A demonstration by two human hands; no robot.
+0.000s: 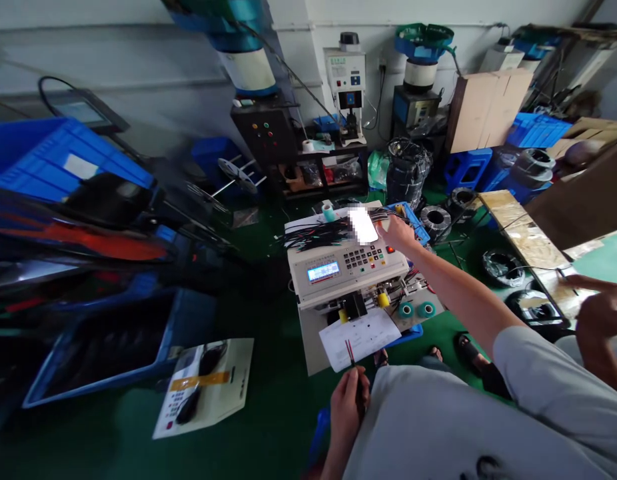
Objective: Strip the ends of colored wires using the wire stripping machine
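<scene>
My left hand (349, 403) is closed on a thin black cable (353, 362) whose red and dark wire ends stick up over a printed paper sheet (359, 337). My right hand (397, 233) reaches over the top of a beige bench machine (348, 270) with a lit display and keypad. Its fingers close at the edge of a white rectangular thing (367, 230), partly blurred out, so its kind is unclear. Beside and under it, a bundle of black cables (313, 233) with stripped coloured ends lies across the machine.
Green spools (426, 309) stand at the machine's right front. A blue crate (113, 353) and a taped paper sheet with black items (203, 387) are at left. Another person's hand (603, 310) shows at right, by a wooden bench (521, 247). Cable coils (435, 221) lie behind.
</scene>
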